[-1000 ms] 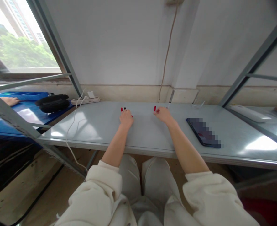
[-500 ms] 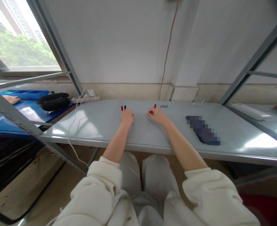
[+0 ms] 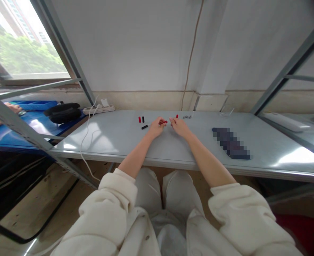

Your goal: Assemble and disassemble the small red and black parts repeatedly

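Observation:
My left hand (image 3: 157, 127) pinches a small red cylinder (image 3: 164, 122) over the middle of the table. Close by on the right, my right hand (image 3: 179, 126) has its fingertips pressed together toward the red piece; what they hold is too small to make out. Left of my hands are a red cylinder (image 3: 139, 120) and a black cylinder (image 3: 143, 119), side by side. Nearer to me, another black cylinder (image 3: 144, 127) lies on its side. Just behind my right hand is one more red cylinder (image 3: 177, 116), partly hidden, and beside it several small grey pieces (image 3: 187, 117).
A blurred-out dark flat object (image 3: 231, 144) lies on the grey table (image 3: 127, 142) at right. A power strip (image 3: 98, 109) with a white cable (image 3: 82, 142) sits at the left. Beyond the metal frame, another person's hand (image 3: 13, 107) rests near a blue tray (image 3: 37, 105).
My left hand has lifted and moved right with a red cylinder, uncovering a lying black one. My right hand has turned slightly, its fingertips now close to the left hand's.

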Available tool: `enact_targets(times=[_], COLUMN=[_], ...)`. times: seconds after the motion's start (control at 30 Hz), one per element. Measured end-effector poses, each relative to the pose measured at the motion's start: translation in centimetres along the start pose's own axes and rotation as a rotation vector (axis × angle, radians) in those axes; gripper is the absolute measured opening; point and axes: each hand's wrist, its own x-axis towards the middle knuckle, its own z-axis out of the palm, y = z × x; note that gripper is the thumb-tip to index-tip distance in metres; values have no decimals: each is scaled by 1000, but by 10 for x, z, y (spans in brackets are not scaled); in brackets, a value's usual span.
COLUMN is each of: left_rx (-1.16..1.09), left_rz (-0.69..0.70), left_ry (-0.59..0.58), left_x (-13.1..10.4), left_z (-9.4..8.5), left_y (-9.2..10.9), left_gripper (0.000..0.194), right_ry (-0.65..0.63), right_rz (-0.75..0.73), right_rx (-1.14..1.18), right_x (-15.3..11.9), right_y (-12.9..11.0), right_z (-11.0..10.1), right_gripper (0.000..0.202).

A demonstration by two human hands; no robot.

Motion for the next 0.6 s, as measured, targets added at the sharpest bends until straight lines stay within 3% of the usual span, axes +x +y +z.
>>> enact_targets(times=[0.13, 0.33, 0.6], left_rx=[-254, -520, -640], left_rz=[-88, -217, -245], left_ry=[-68, -151, -109], left_x=[3, 6, 9], left_z=[4, -3, -10], left_y=[-3, -4, -7], left_gripper=[6, 25, 32], right_ry=[5, 30, 115], right_rz=[1, -29, 4], right_rx=[101, 195, 385], right_x=[0, 0, 4], right_y=[0, -3, 0], right_z=[1, -1, -1], right_gripper=[50, 48, 48])
